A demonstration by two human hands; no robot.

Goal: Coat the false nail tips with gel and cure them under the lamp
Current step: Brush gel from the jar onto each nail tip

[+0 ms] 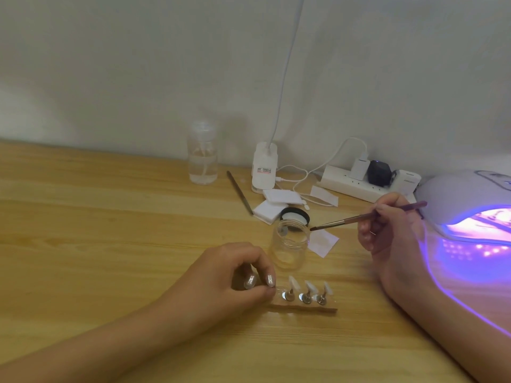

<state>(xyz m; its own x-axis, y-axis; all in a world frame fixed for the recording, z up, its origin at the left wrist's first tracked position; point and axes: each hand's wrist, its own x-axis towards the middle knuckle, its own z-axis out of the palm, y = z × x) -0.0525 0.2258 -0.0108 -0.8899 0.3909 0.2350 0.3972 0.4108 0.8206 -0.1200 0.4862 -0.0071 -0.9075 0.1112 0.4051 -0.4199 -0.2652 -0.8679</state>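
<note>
A clear strip holder (pixel 305 299) lies near the front of the wooden table, with three white false nail tips (pixel 310 286) standing on small metal stands. My left hand (pixel 232 275) pinches the holder's left end with curled fingers. My right hand (pixel 387 225) grips a thin dark-red gel brush (pixel 359 217); its bristle tip hovers beside the rim of an open clear jar (pixel 289 244) just behind the holder. The white curing lamp (pixel 470 197) sits at the right, glowing violet inside.
The jar's black lid (pixel 294 215) lies behind it. White pads (pixel 276 201), a metal stick (pixel 240 192), a clear pump bottle (pixel 202 156), a clip lamp base (pixel 264 168) and a power strip (pixel 367 178) line the wall. A white paper square (pixel 323 241) lies right of the jar.
</note>
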